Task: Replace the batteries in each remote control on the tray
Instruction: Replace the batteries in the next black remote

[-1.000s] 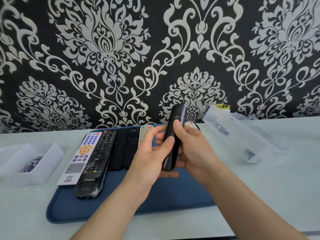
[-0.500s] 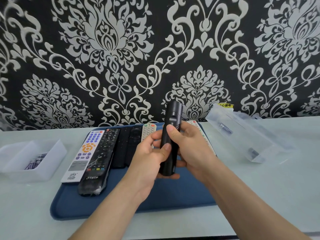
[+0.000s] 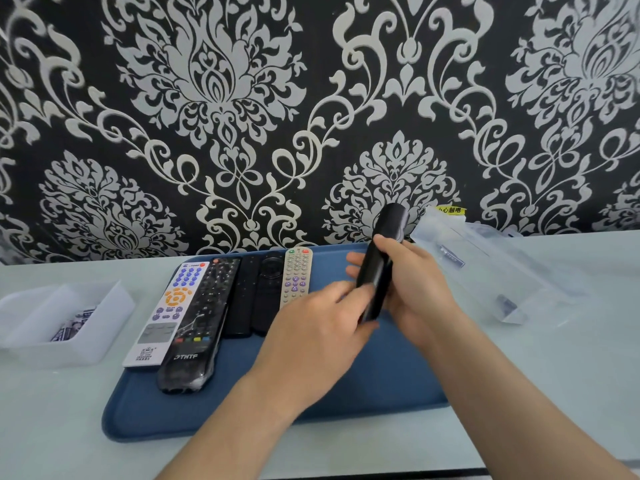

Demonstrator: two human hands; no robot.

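Observation:
My right hand (image 3: pixel 415 289) grips a slim black remote (image 3: pixel 379 265) above the right part of the blue tray (image 3: pixel 381 386), its top end tilted up and away. My left hand (image 3: pixel 311 327) reaches in from the left and pinches the remote's lower end with thumb and fingertips; motion blur hides the exact contact. On the tray's left part lie a white remote (image 3: pixel 162 313), a black remote in plastic wrap (image 3: pixel 197 323), two slim black remotes (image 3: pixel 242 292) (image 3: pixel 266 292) and a beige remote (image 3: pixel 296 275).
A clear box (image 3: pixel 65 320) holding batteries stands on the pale table left of the tray. A clear plastic container (image 3: pixel 485 271) lies tilted at the right with a battery inside. The patterned wall rises right behind the tray.
Both hands and the black remote have shifted to the right. My left hand has slid down from the remote's middle to its lower end.

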